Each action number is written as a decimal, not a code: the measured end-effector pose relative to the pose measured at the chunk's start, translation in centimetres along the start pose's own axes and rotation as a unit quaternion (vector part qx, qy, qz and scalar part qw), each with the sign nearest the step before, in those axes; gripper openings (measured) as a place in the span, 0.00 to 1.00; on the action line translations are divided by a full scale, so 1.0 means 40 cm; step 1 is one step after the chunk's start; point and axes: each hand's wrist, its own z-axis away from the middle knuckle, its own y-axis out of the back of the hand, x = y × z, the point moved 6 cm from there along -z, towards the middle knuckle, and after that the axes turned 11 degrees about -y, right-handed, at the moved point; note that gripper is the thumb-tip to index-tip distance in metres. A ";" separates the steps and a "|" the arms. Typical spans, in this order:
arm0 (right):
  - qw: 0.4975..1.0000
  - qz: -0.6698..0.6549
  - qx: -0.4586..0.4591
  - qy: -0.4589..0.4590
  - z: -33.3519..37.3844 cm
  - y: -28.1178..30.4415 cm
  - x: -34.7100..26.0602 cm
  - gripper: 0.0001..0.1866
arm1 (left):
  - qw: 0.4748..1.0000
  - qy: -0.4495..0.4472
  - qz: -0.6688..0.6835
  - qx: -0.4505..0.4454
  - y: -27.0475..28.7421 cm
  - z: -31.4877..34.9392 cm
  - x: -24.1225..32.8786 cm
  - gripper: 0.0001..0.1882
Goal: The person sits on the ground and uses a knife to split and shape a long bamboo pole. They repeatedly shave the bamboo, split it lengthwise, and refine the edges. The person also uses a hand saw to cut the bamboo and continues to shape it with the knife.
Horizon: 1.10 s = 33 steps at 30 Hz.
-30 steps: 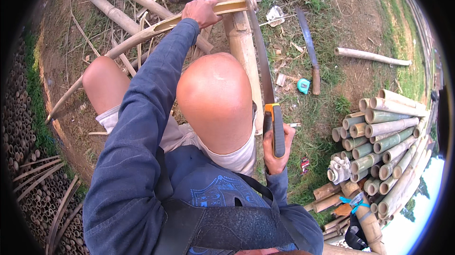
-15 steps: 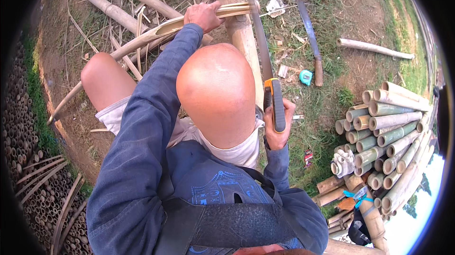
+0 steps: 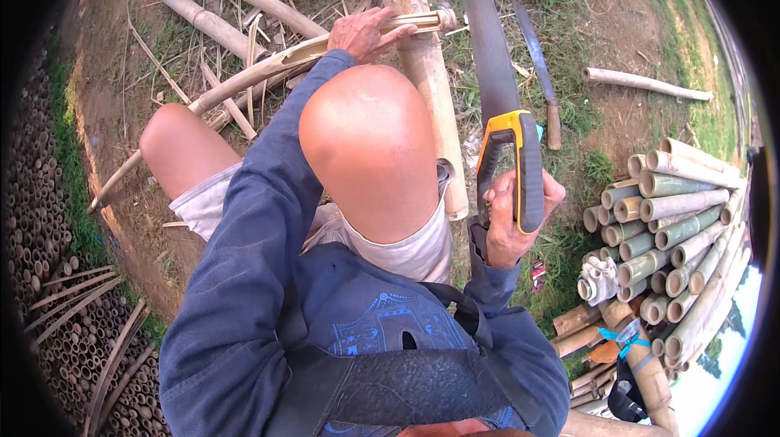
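My left hand (image 3: 364, 34) rests over a long split bamboo pole (image 3: 231, 89), fingers on the far side and thumb stretched along the near side. Near its right end the pole lies across a thick bamboo log (image 3: 422, 80), and a lengthwise opening shows in it. Raised to the right of the log, a handsaw (image 3: 491, 51) with a yellow and black handle is gripped in my right hand (image 3: 510, 218). Its wide blade points away from me and is apart from the pole. The saw handle mostly covers a turquoise tape measure (image 3: 539, 132).
A machete (image 3: 538, 71) lies on the grass right of the saw. Stacked bamboo poles (image 3: 678, 230) fill the right side, with a white cloth (image 3: 599, 279) on them. Another bamboo piece (image 3: 646, 84) lies beyond. Cut bamboo and splinters (image 3: 211, 23) litter the far left.
The saw has come away from the pole's end, moving right and up toward me, its blade turned broadside. My left hand has shifted slightly right, its thumb now stretched out.
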 end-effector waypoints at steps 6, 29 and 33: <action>0.926 0.288 0.117 0.215 -0.163 0.043 0.022 0.21 | 0.996 -0.033 0.068 0.051 0.013 -0.019 -0.020 0.21; 0.916 0.398 -0.032 -0.033 -0.291 0.026 0.589 0.30 | 0.990 0.015 0.032 -0.135 0.044 0.056 -0.076 0.36; 0.965 0.262 0.013 -0.007 -0.273 0.038 0.422 0.25 | 0.987 -0.008 0.066 -0.145 0.042 0.032 -0.104 0.39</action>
